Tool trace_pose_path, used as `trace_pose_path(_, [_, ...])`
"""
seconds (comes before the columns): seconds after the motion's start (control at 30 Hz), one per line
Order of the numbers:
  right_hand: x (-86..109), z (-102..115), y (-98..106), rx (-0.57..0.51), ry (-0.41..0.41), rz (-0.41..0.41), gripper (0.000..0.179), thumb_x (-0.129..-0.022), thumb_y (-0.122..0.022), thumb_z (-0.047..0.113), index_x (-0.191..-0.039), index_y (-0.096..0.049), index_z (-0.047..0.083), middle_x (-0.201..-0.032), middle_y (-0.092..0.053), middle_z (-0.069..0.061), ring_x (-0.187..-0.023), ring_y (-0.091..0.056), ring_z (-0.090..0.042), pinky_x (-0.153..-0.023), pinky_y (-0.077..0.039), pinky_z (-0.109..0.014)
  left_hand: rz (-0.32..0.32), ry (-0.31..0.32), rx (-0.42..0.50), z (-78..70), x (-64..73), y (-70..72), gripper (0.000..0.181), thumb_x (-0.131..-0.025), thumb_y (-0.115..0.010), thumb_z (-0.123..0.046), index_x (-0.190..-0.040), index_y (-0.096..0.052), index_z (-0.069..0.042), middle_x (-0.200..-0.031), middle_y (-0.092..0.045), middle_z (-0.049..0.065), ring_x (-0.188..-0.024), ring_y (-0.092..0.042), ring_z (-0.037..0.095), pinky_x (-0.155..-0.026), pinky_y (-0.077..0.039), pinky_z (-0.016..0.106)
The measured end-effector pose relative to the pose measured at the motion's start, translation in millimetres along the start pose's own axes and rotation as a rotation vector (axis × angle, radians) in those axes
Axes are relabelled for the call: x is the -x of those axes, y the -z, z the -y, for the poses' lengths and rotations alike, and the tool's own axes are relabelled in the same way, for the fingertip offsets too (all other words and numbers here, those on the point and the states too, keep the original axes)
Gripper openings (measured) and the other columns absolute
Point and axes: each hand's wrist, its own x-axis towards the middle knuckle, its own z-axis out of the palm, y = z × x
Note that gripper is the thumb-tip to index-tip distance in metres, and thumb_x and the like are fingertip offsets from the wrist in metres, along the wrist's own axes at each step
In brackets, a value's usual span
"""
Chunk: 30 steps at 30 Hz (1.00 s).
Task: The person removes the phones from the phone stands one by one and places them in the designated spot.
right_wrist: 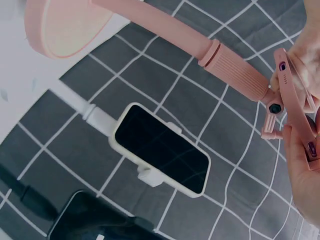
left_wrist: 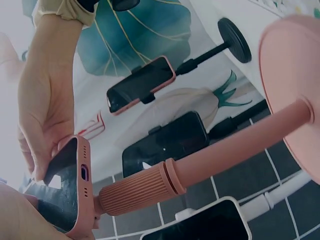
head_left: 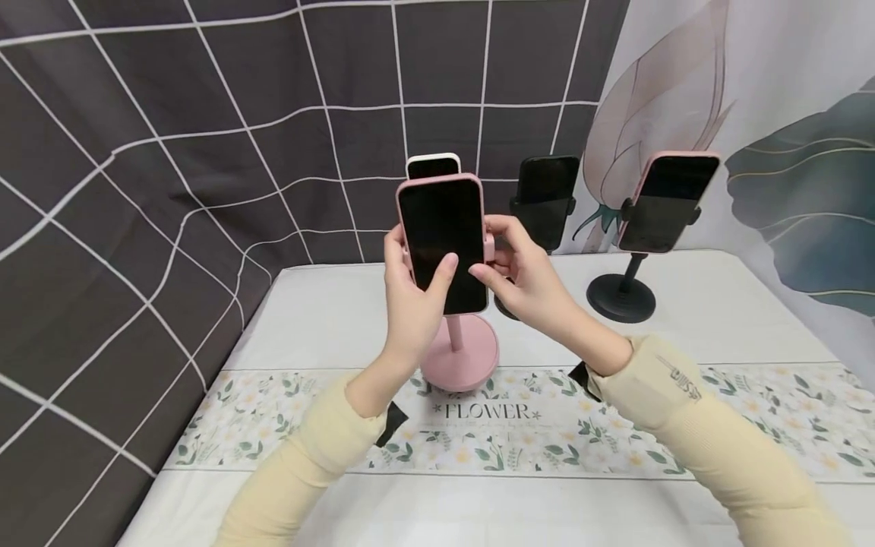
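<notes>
A pink-cased smartphone (head_left: pixel 440 220) with a dark screen sits upright on a pink phone stand (head_left: pixel 472 361), between the stand's side clamps. My left hand (head_left: pixel 412 311) holds its left edge, thumb over the lower screen and fingers behind. On the other side, my right hand (head_left: pixel 529 277) grips the right edge around the clamp (head_left: pixel 488 248), its thumb at the front edge. The right wrist view shows the stand's ribbed collar (right_wrist: pixel 237 75) and hinge (right_wrist: pixel 274 108) behind the phone. My fingers behind the phone are partly hidden.
Behind stands a white-cased phone (head_left: pixel 434 165) on a white stand (right_wrist: pixel 100 120). To the right are a black phone (head_left: pixel 545 194) and another pink-cased phone (head_left: pixel 673 201), each on a black stand. A floral strip (head_left: pixel 273 410) crosses the white table; dark grid cloth (head_left: pixel 273 76) hangs behind.
</notes>
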Motion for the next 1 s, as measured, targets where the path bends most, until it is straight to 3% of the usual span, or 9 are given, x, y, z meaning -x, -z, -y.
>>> trace_pose_path(0.17, [10.2,-4.7,6.4,0.010,0.008,-0.027,0.048,-0.082,-0.060,-0.015,-0.124,-0.038,-0.011,-0.116,-0.050,-0.022,-0.083,-0.058,0.003,-0.078,-0.049,-0.011,0.031,0.004,0.010,5.7,3.9,-8.9,0.050,-0.089,-0.059,-0.001,-0.131,-0.033,0.001,-0.122,-0.051,0.020,-0.107,-0.058,0.031,-0.086,-0.053,0.038])
trace_pose_path(0.4, [22.9,-14.1,16.9,0.007,-0.045,-0.035,0.043,-0.081,-0.058,-0.018,-0.118,-0.037,-0.013,-0.114,-0.049,-0.023,-0.082,-0.057,0.005,-0.076,-0.049,-0.009,0.083,0.061,0.033,20.1,9.0,-20.5,0.052,-0.089,-0.058,-0.001,-0.134,-0.032,-0.002,-0.122,-0.050,0.019,-0.107,-0.059,0.031,-0.084,-0.054,0.036])
trace_pose_path(0.53, [30.0,-18.0,23.8,0.024,-0.103,-0.016,0.040,-0.082,-0.057,-0.019,-0.114,-0.035,-0.012,-0.110,-0.049,-0.017,-0.081,-0.059,0.006,-0.075,-0.049,-0.009,0.124,0.082,0.046,26.7,12.6,-25.6,0.051,-0.090,-0.057,0.000,-0.134,-0.032,-0.003,-0.122,-0.051,0.020,-0.108,-0.058,0.031,-0.084,-0.054,0.035])
trace_pose_path(0.67, [36.0,-22.9,29.8,0.067,-0.106,-0.017,0.039,-0.082,-0.058,-0.017,-0.112,-0.034,-0.011,-0.105,-0.047,-0.011,-0.077,-0.057,0.005,-0.072,-0.049,-0.008,0.167,0.088,0.055,30.8,13.8,-30.7,0.050,-0.091,-0.056,0.000,-0.134,-0.031,-0.001,-0.125,-0.049,0.020,-0.110,-0.056,0.032,-0.086,-0.053,0.035])
trace_pose_path(1.0, [40.1,-31.7,34.8,0.036,-0.108,-0.013,0.037,-0.082,-0.057,-0.018,-0.111,-0.034,-0.012,-0.106,-0.047,-0.006,-0.081,-0.058,0.007,-0.074,-0.050,-0.009,0.177,0.101,0.049,38.7,13.8,-35.9,0.049,-0.091,-0.056,-0.001,-0.134,-0.032,-0.002,-0.125,-0.048,0.019,-0.109,-0.057,0.032,-0.086,-0.054,0.034])
